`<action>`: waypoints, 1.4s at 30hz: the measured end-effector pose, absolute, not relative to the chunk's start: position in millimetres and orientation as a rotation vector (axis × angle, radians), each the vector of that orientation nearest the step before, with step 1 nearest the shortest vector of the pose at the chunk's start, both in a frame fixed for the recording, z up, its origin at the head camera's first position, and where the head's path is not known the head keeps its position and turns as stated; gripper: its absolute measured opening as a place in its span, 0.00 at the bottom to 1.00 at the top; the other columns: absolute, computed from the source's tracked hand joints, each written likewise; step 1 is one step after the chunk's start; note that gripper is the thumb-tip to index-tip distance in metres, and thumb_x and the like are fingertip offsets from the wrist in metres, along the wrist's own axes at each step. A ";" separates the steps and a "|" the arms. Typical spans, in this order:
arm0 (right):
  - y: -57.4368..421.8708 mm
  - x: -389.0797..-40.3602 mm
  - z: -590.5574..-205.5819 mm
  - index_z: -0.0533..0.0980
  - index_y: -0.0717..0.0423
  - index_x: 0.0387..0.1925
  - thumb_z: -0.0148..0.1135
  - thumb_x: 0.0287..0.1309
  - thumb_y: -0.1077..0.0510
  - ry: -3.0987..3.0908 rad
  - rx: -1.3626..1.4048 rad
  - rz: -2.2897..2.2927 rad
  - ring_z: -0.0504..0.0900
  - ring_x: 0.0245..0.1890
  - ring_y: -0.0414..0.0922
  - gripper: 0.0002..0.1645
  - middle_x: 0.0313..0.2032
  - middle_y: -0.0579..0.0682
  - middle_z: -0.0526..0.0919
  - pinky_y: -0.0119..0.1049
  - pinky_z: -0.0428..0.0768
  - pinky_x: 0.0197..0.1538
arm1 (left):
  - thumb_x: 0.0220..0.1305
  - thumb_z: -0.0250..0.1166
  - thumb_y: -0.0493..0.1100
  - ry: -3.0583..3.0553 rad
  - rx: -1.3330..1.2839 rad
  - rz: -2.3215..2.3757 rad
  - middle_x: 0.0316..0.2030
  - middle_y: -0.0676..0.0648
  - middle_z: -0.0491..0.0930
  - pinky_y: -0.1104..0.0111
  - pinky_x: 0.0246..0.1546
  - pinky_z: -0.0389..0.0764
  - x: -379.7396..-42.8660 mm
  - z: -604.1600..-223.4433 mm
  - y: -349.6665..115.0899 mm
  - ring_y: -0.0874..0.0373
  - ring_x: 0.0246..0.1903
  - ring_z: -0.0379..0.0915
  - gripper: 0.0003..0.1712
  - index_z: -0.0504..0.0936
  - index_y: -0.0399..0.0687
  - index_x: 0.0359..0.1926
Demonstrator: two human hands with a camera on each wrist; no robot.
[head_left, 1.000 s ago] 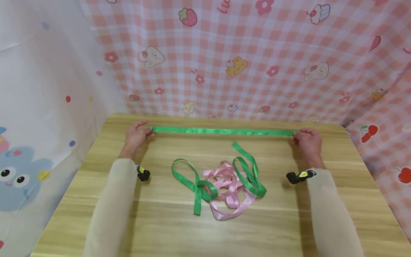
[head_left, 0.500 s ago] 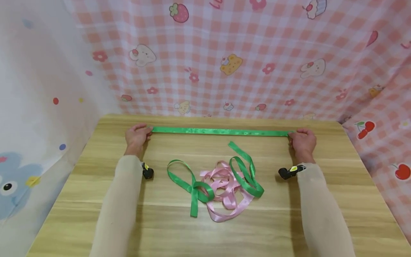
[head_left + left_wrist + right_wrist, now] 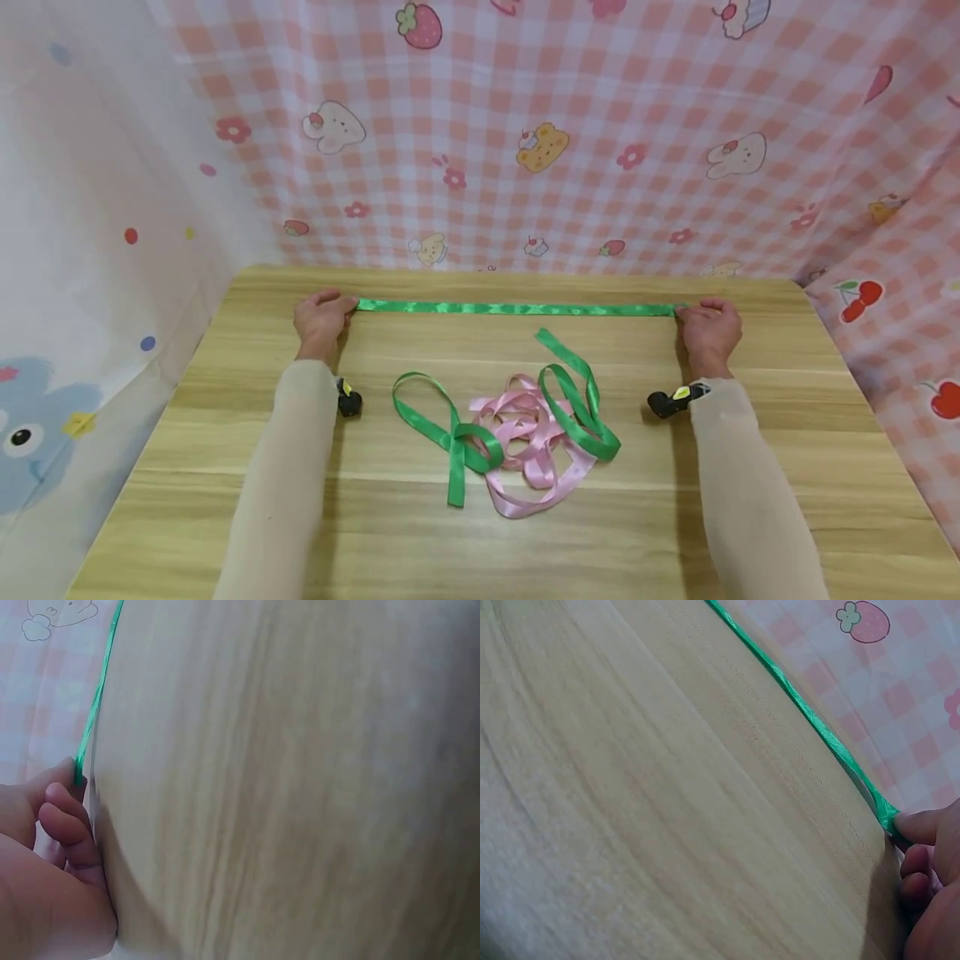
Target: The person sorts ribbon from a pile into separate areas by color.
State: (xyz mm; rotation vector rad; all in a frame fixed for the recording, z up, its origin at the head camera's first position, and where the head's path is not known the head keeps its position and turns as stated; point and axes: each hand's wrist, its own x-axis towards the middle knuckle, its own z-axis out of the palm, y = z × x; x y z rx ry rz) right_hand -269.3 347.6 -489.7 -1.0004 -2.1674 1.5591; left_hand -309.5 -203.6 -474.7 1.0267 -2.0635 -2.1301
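A green satin ribbon [image 3: 517,309] runs straight across the back of the table between the two hands. At its left end the left hand [image 3: 322,323] pinches it; in the left wrist view the ribbon [image 3: 91,712] leaves the thumb and fingertips nearly edge-on. The right hand [image 3: 711,332] pinches the other end, where the right wrist view shows the ribbon [image 3: 817,724] bunched at the thumb. Nearer the person lie a looped green ribbon [image 3: 456,454], a heap of pink ribbon [image 3: 536,467] and another folded stretch of green ribbon [image 3: 588,417]. Whether these green pieces join is hidden.
The wooden table [image 3: 510,558] ends at a pink checked curtain [image 3: 480,167] just behind the stretched ribbon. A white curtain [image 3: 90,200] with cartoon prints hangs on the left. Black cameras [image 3: 349,402] are strapped at both wrists.
The stretched ribbon looks narrower from above, having turned or tightened between the hands. The right hand has come slightly inward since a second ago. The head view has shifted slightly; the loose ribbons lie as before.
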 end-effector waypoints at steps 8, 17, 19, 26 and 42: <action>350.6 -265.5 -487.7 0.68 0.56 0.61 0.72 0.56 0.59 -2.079 -0.980 1.707 0.77 0.21 0.28 0.33 0.23 0.28 0.78 0.22 0.75 0.23 | 0.60 0.71 0.33 -2.017 0.914 -2.242 0.44 0.50 0.86 0.79 0.19 0.73 -306.6 -473.3 -205.4 0.69 0.19 0.72 0.36 0.69 0.47 0.68; 324.5 -238.2 -476.9 0.66 0.60 0.61 0.66 0.62 0.56 -2.451 -0.675 1.578 0.71 0.31 0.32 0.30 0.39 0.41 0.72 0.22 0.73 0.30 | 0.65 0.68 0.44 -2.319 0.548 -2.094 0.53 0.47 0.79 0.77 0.28 0.79 -283.7 -470.7 -202.7 0.63 0.31 0.76 0.34 0.67 0.41 0.68; 308.3 -227.6 -471.8 0.72 0.65 0.53 0.63 0.64 0.57 -2.563 -0.448 1.527 0.73 0.31 0.33 0.20 0.38 0.47 0.77 0.23 0.74 0.31 | 0.66 0.67 0.45 -2.445 0.406 -2.028 0.52 0.46 0.78 0.73 0.35 0.82 -274.7 -467.3 -195.8 0.59 0.37 0.79 0.31 0.69 0.38 0.65; 243.7 -179.0 -451.7 0.78 0.61 0.38 0.61 0.67 0.61 -2.837 0.457 1.553 0.76 0.33 0.42 0.05 0.34 0.55 0.82 0.31 0.76 0.34 | 0.67 0.65 0.40 -2.651 -0.148 -2.031 0.53 0.36 0.79 0.57 0.46 0.84 -242.0 -442.8 -147.5 0.39 0.50 0.77 0.23 0.73 0.36 0.60; 193.5 -136.2 -394.6 0.72 0.61 0.41 0.57 0.64 0.71 -2.616 0.988 1.878 0.81 0.37 0.45 0.07 0.37 0.53 0.77 0.35 0.82 0.40 | 0.70 0.63 0.40 -2.641 -1.324 -2.133 0.66 0.47 0.72 0.53 0.67 0.67 -185.2 -406.0 -62.4 0.50 0.67 0.66 0.31 0.64 0.50 0.71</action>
